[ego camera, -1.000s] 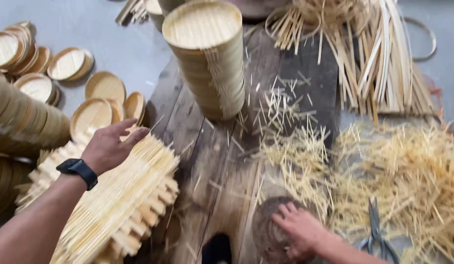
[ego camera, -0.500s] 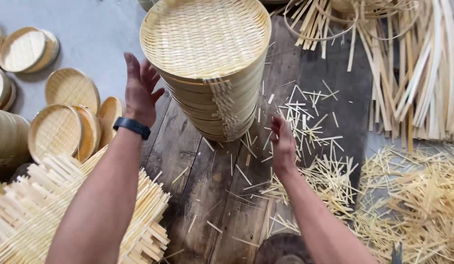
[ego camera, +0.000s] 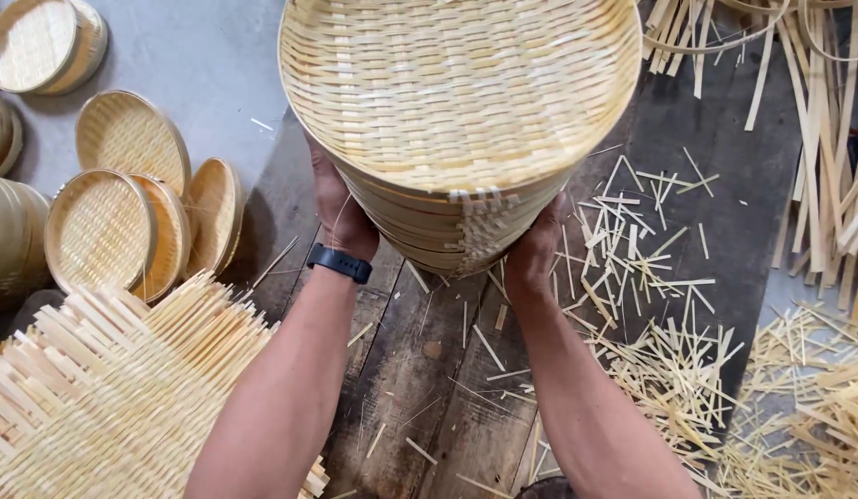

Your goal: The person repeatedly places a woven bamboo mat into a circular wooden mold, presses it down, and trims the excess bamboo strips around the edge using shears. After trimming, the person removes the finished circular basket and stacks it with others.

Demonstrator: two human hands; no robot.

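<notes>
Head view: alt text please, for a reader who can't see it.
Left hand and right hand grip opposite sides of a tall stack of woven bamboo trays over a dark wooden board. Bamboo offcuts lie right; loose round trays left.

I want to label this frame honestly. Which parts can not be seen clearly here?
Head view:
- Tall stack of round woven bamboo trays: far rim cut off by the top edge.
- Left hand and right hand: fingers hidden behind the stack.
- Stack's bottom: hidden by its wide top.
- Flat woven bamboo mat: cut off by the lower-left corner.
</notes>
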